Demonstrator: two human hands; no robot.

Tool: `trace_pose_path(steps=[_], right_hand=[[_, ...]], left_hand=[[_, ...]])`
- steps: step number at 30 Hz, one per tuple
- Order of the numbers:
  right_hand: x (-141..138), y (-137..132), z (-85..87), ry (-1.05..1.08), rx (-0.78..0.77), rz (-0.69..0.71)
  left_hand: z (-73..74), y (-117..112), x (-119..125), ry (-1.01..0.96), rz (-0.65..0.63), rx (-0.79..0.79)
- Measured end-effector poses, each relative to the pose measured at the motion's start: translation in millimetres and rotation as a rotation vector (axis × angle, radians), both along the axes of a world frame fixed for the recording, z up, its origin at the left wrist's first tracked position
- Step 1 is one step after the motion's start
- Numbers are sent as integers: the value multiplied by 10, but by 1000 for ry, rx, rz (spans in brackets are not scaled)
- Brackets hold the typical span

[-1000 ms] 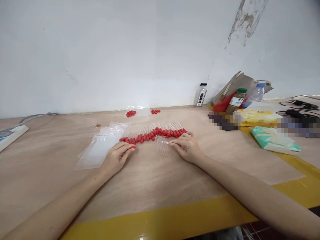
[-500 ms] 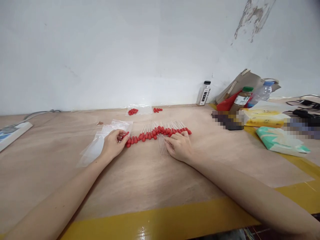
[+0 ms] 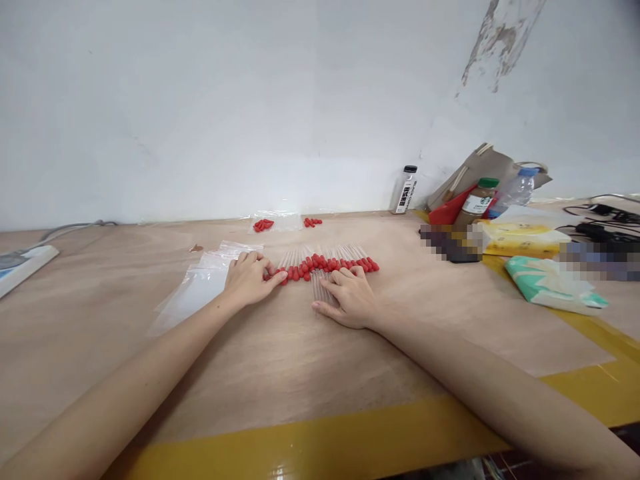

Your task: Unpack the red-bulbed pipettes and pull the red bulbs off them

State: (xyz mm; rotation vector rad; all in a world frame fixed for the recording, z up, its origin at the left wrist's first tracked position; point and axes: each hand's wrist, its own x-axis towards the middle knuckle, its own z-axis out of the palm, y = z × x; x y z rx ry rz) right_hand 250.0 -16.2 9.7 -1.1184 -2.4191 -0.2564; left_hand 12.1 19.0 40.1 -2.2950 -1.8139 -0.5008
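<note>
Curling its fingers at the left end of the row of red bulbs [image 3: 317, 262] on the tabletop [image 3: 280, 380], the left hand [image 3: 250, 277] may be pinching one; this cannot be told. The right hand [image 3: 350, 301] lies over the loose tubes [image 3: 319, 287], just in front of the row, thumb and forefinger spread. Caution: a sideways brush could roll the tubes or disorder the bulbs; heavy pressing may crack a tube.
</note>
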Motion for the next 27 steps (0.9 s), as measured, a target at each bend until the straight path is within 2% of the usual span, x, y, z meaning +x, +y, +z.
trace_pose_path(steps=[3, 9, 12, 17, 19, 23, 25, 27], right_hand=[[-3, 9, 3, -24, -7, 19], [3, 15, 11, -45, -28, 24], [10, 17, 5, -15, -26, 4], [17, 18, -21, 64, 20, 17], [26, 21, -33, 160, 48, -25], [89, 40, -37, 359, 167, -147], [140, 54, -36, 330, 208, -140], [183, 70, -43, 243, 208, -76]], left_hand=[[-20, 35, 10, -26, 32, -35], [-85, -6, 104, -13, 13, 135], [-109, 7, 134, -17, 32, 130], [-73, 33, 78, -196, 129, 154], [-32, -21, 74, -269, 72, 173], [-19, -238, 164, -253, -214, 108], [-74, -337, 223, -197, -303, 112], [-150, -392, 261, -171, -368, 137]])
